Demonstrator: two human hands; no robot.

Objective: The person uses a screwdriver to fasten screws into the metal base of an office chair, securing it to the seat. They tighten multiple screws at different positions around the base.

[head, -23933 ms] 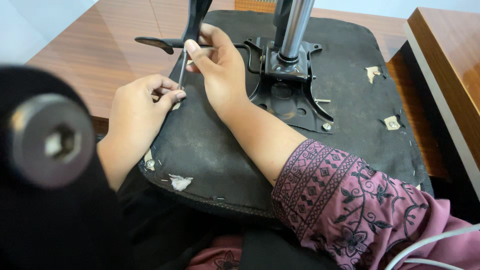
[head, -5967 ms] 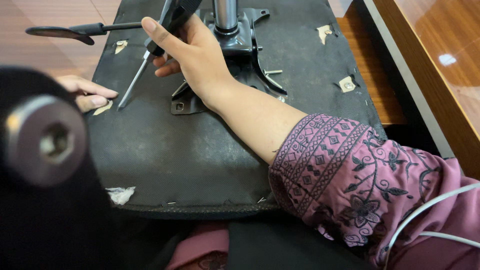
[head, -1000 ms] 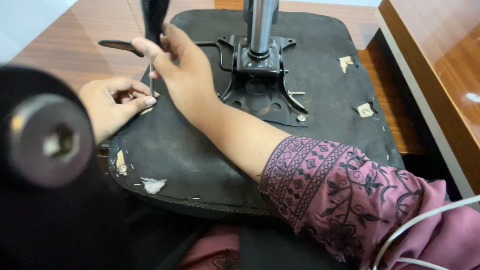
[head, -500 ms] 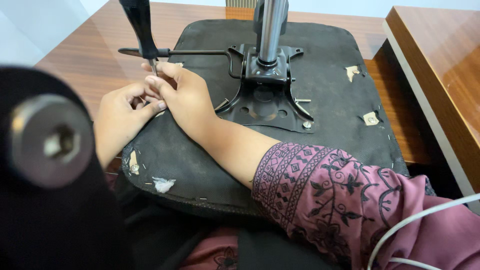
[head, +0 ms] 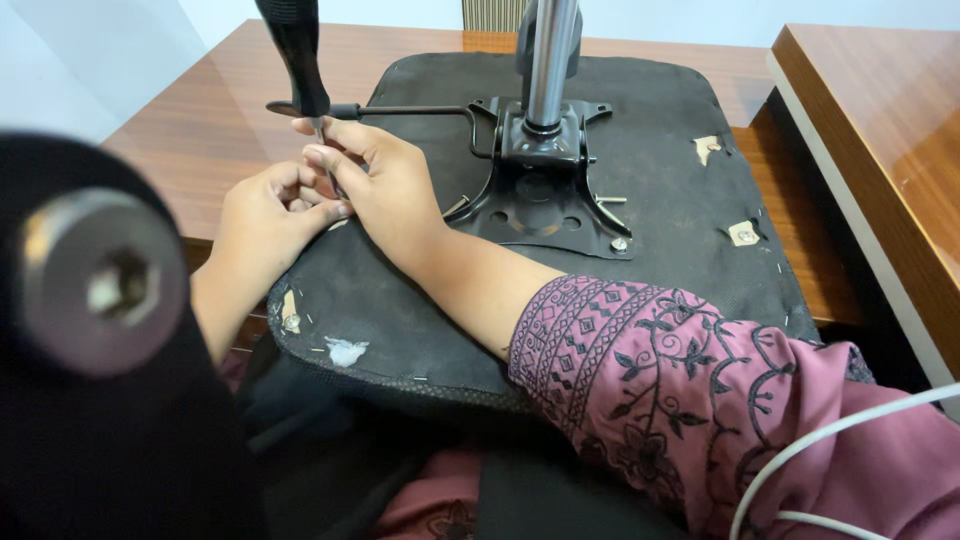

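Screwdriver stands nearly upright at the left edge of the upturned chair seat, its black handle rising out of the top of the view and its thin metal shaft running down between two hands. The right hand lies over the seat's underside with its fingers closed narrowly round the shaft just below the handle. The left hand sits just beside it, touching it, its fingers curled tight about the lower end of the shaft where the tip meets the seat; the tip itself is hidden.

Behind the hands, a thin black lever runs from the seat's left edge to the black metal mounting plate in the middle, from which a shiny steel column rises. A bolt shows at the plate's near right corner. The seat rests on a brown wooden desk. The right arm wears a purple patterned sleeve. A blurred black part with a metal bolt head fills the near left.
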